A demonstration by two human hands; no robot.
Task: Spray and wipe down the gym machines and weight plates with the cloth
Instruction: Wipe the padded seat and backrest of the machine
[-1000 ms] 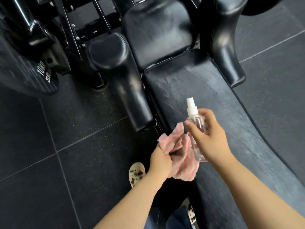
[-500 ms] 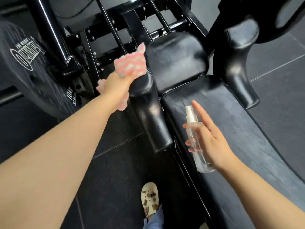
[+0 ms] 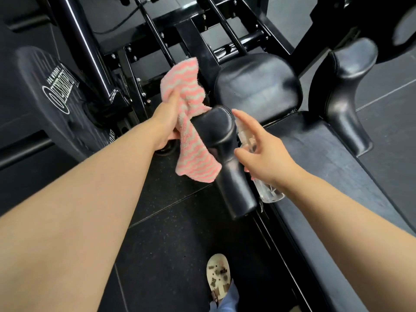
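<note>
- Fingers of my left hand [image 3: 165, 122] bunch the pink-and-grey striped cloth [image 3: 188, 122], its loose end draped against the left side of the nearer shoulder pad [image 3: 221, 140].
- Palm and lower fingers of my right hand [image 3: 262, 149] hold the clear spray bottle [image 3: 269, 190] on the pad's right side, while the forefinger sticks out straight above the pad's rounded top.
- Wiping this pad well, I judge, means spreading the cloth flatter under my fingers instead of leaving it wadded, then drawing it from the rounded top down the narrow neck and round the back in overlapping strokes.
- Keeping the bottle off the vinyl and its nozzle pointed away should stop it from knocking or dripping as I work.
- Beyond the pad lie the head cushion [image 3: 256, 86], the long back pad [image 3: 315, 158] and the second shoulder pad [image 3: 344, 86], none yet touched by the cloth.
- Farther left hangs a weight plate [image 3: 45, 91] with white lettering, cut off by the frame edge.
- Nozzle and upper part of the bottle are hidden behind my hand and the pad, so I cannot tell where the spray points.
- Whether the pad is already wet I cannot make out on the glossy black.
</note>
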